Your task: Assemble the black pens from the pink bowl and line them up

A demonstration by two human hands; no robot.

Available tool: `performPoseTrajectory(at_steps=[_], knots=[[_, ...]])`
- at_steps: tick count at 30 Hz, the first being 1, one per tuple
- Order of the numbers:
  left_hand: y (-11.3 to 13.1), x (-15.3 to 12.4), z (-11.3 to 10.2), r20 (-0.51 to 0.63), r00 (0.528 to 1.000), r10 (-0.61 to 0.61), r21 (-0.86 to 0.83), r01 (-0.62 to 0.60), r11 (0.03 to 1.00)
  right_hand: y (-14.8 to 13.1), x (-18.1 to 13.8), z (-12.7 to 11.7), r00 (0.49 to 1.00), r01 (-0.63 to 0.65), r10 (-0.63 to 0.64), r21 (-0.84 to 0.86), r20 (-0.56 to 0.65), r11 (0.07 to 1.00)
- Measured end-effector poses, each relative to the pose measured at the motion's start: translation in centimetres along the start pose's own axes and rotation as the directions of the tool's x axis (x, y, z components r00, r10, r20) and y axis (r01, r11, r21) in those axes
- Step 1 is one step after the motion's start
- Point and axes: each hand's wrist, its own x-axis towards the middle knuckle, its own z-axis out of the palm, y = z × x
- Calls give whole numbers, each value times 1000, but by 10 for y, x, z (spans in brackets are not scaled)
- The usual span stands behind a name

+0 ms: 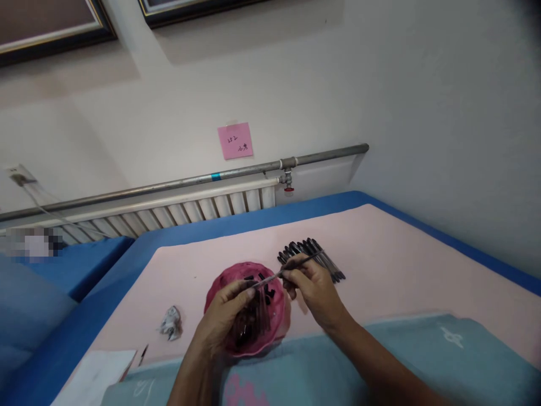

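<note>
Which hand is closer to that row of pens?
Right: the right hand is close beside the row of pens; the left hand is farther off, over the pink bowl.

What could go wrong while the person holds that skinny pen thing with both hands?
The thin pen-like piece could slip, since the fingertips of the left hand and right hand pinch it; it might drop into the pink bowl among the small black pieces. The right hand might also bump the row of pens just beyond it and spread them about.
</note>
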Motion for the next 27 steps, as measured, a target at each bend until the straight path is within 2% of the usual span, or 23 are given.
performPoseTrajectory(at_steps=[3,6,9,12,14,16,18,20,23,27], knots=[[-1,-1,-3,67,998,21,143,-30,989,1,0,0,999,-8,13,-98,44,995],[-5,-1,-2,142,989,-32,195,4,981,2,0,1,994,0,17,-166,105,986],[-9,0,1,168,984,-60,78,47,996,3,2,0,991,43,-17,-197,131,980],[-8,2,2,95,995,-43,-95,52,994,8,4,-2,982,166,-129,-320,135,933],[-7,5,0,25,999,-32,-186,36,982,15,4,-3,956,293,-235,-519,176,803],[-5,7,-3,-25,1000,-15,-254,8,967,23,4,-3,922,383,-280,-740,268,553],[-5,9,-6,-57,998,1,-296,-18,955,30,2,-1,910,401,-237,-868,340,293],[-5,10,-7,-73,997,11,-315,-34,948,36,2,1,917,385,-164,-914,363,129],[-3,9,-5,-82,996,15,-325,-41,945,39,6,5,934,355,-53,-934,353,46],[-1,6,-2,-83,997,0,-317,-26,948,40,13,8,940,334,60,-941,337,51]])
